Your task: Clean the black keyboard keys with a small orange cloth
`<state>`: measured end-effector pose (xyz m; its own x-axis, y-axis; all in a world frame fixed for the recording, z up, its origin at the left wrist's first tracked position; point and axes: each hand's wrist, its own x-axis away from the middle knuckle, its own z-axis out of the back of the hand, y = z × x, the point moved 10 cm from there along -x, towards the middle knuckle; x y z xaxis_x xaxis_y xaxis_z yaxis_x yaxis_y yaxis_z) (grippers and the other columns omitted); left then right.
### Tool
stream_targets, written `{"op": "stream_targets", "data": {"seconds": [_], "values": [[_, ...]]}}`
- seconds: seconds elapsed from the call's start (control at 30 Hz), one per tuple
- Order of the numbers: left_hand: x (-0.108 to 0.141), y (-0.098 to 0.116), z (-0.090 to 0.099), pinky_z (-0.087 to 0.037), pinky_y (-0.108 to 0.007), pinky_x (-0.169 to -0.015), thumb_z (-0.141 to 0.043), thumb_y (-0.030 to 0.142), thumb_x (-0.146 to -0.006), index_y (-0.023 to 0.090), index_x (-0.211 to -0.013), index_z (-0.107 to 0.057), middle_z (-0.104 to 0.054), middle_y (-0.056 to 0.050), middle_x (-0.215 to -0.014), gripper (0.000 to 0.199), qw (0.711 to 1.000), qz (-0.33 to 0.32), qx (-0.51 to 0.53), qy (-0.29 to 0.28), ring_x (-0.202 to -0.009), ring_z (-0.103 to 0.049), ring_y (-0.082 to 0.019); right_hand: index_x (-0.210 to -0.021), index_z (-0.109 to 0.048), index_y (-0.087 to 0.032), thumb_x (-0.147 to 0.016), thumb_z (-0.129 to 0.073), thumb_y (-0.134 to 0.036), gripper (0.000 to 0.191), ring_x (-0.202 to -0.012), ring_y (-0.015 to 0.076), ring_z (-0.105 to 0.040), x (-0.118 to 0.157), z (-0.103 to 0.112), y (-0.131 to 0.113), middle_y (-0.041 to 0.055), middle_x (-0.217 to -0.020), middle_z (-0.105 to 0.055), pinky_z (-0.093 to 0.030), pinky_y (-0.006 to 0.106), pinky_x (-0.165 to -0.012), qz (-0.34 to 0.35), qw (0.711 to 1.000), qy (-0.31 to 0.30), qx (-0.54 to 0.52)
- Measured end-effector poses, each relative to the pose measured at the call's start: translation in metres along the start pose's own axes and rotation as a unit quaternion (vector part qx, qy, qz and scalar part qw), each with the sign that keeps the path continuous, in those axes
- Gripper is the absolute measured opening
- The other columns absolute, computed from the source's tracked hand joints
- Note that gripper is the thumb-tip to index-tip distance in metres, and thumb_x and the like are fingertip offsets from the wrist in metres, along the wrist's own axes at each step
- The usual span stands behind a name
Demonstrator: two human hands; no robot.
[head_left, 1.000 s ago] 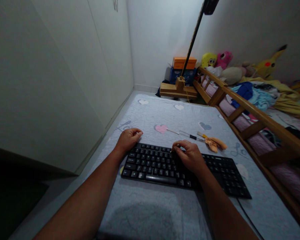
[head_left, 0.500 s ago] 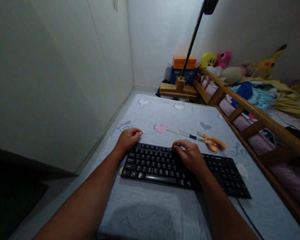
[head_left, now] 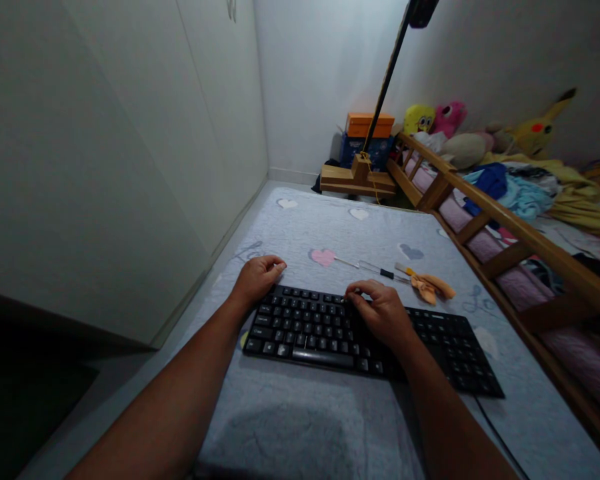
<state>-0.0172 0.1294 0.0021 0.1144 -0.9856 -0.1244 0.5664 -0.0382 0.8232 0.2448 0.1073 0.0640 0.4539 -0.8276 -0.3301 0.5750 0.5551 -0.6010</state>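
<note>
A black computer keyboard (head_left: 305, 327) lies on the patterned bedsheet in front of me. At its upper left corner rests my left hand (head_left: 258, 279), fingers curled in and thumb against the index finger; whatever may be inside is hidden. Over the keyboard, right of its middle, my right hand (head_left: 380, 310) pinches thumb and index finger together near the top row of keys. What sits between those fingertips is too small to make out. Beyond the right hand lie a thin metal tool with a black grip (head_left: 387, 274) and an orange cloth (head_left: 433, 288).
A cable (head_left: 497, 433) runs from the keyboard toward the lower right. The wooden bed rail (head_left: 510, 213) borders the right side, with clothes and plush toys behind it. A white cabinet (head_left: 130, 167) stands left. At the back are a wooden stand (head_left: 357, 177) and an orange box (head_left: 369, 125).
</note>
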Motion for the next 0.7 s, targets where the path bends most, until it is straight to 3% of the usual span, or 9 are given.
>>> {"op": "stream_targets", "data": {"seconds": [0.7], "values": [[-0.001,0.0,0.0,-0.044,-0.031,-0.069,-0.055,0.048,-0.081,0.016,-0.084,-0.073,-0.071,-0.004,-0.075,0.037,1.0,0.001,0.0,0.002,-0.071,-0.063,-0.021,-0.085,-0.073,-0.023,-0.09,-0.057,-0.021,0.017,-0.082,0.0227,-0.069,0.0,-0.001,0.007,0.0051,-0.085,-0.076,-0.048,0.034,-0.08,-0.011,1.0,0.021,0.007]]}}
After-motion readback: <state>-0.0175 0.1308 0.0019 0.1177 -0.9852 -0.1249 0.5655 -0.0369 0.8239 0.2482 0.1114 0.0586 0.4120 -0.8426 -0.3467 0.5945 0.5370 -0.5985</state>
